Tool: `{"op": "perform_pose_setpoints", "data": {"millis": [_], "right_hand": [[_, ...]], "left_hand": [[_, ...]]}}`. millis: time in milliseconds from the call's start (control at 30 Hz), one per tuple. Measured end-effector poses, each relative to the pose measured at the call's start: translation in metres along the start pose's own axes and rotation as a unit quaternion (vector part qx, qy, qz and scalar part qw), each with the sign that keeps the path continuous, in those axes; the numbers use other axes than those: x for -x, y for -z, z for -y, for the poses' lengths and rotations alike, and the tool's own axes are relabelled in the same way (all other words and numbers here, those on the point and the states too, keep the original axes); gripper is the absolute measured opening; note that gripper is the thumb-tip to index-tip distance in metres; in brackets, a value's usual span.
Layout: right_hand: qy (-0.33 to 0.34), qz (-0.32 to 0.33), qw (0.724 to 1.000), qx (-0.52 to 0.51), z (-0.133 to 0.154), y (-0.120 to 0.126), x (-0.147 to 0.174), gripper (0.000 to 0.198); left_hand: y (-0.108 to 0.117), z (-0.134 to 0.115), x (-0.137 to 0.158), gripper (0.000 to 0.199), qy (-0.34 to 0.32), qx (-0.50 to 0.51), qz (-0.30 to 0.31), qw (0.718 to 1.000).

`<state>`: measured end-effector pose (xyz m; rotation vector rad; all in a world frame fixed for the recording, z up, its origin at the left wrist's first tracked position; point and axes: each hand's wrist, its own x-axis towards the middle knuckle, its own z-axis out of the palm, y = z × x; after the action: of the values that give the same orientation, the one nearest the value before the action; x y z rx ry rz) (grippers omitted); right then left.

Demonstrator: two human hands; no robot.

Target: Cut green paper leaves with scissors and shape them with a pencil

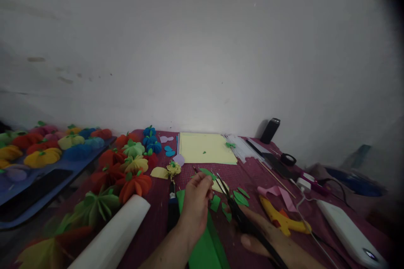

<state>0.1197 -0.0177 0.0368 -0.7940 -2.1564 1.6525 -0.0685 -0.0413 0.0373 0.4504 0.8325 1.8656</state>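
near the front edge of the maroon woven table mat (252, 168), the left hand (195, 204) pinches a small green paper leaf cut-out (206, 172) between thumb and fingertips, holding it just above the mat. the right hand (268, 239) is closed around the handles of a pair of black scissors (235, 206), whose blades stand slightly parted and point up toward the leaf.

the leaf looks feather-light, thin and floppy; it would likely crease or tear under a hard squeeze, so a light pinch at its base, clear of the blades, seems the safest hold. the scissors are stiff and sharp at the tip, best held by the loops.

a green paper sheet (205, 248) lies under the left wrist, with loose green paper scraps (240, 197) just beside the blades. a yellow glue gun (282, 218) rests near the right hand, a pale yellow paper sheet (206, 148) lies farther back, and folded paper pumpkins in many colours (126, 168) crowd the left side. a white roll (113, 235) lies at the lower left.

no brand, label or writing can be read on anything; the light is too dim and the view too soft.
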Motion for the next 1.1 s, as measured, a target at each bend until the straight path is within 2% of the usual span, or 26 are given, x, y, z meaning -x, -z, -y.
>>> {"op": "perform_pose_setpoints", "data": {"millis": [333,533,900,1100], "right_hand": [[0.023,-0.031,0.999,0.019,0.001,-0.007,-0.013,0.04],[0.025,-0.062,0.997,0.038,0.0,-0.007,-0.017,0.042],[0.033,-0.029,0.997,0.061,-0.002,-0.005,-0.019,0.018],[0.032,-0.05,0.996,0.066,-0.009,-0.006,-0.02,0.024]], "left_hand": [[0.0,0.0,0.002,0.022,-0.007,-0.021,-0.004,1.0],[0.001,0.002,0.001,0.024,-0.006,-0.042,-0.002,0.999],[0.004,0.006,-0.002,0.021,-0.022,-0.068,-0.001,0.997],[0.004,0.008,-0.002,0.019,-0.024,-0.074,-0.008,0.997]]}}
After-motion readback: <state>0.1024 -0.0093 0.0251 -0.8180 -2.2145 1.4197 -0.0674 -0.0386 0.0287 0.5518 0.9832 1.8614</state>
